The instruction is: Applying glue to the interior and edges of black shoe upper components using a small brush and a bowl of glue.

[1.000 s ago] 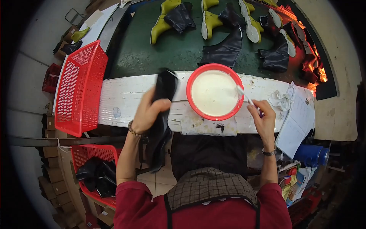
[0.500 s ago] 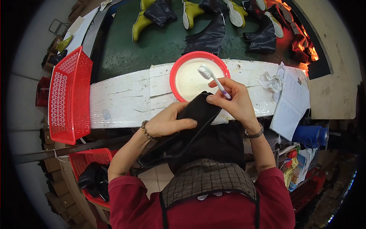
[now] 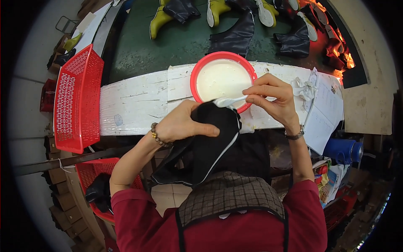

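My left hand (image 3: pixel 181 124) grips a black boot upper (image 3: pixel 212 145), thumb laid across its dark fabric side. A white line runs along the upper's right edge. Pinched between the fingers of my right hand (image 3: pixel 275 100) is a toothbrush (image 3: pixel 238 100), its head coated in white paste and resting on the top edge of the upper. Just beyond both hands stands a red-rimmed basin (image 3: pixel 194 77) of creamy white liquid (image 3: pixel 224 80).
Dark boot uppers (image 3: pixel 233 35) and olive boots (image 3: pixel 159 21) lie on a green conveyor belt (image 3: pixel 142 54), near an orange glow at right. Red baskets (image 3: pixel 77 105) stand left. Crumpled tissue (image 3: pixel 304 89), a paper sheet (image 3: pixel 325 113) and a blue jug (image 3: pixel 338 150) are right.
My right hand has turned the toothbrush and brought its head down from over the basin onto the upper's edge. The upper has been turned, showing more of its side and white-lined edge.
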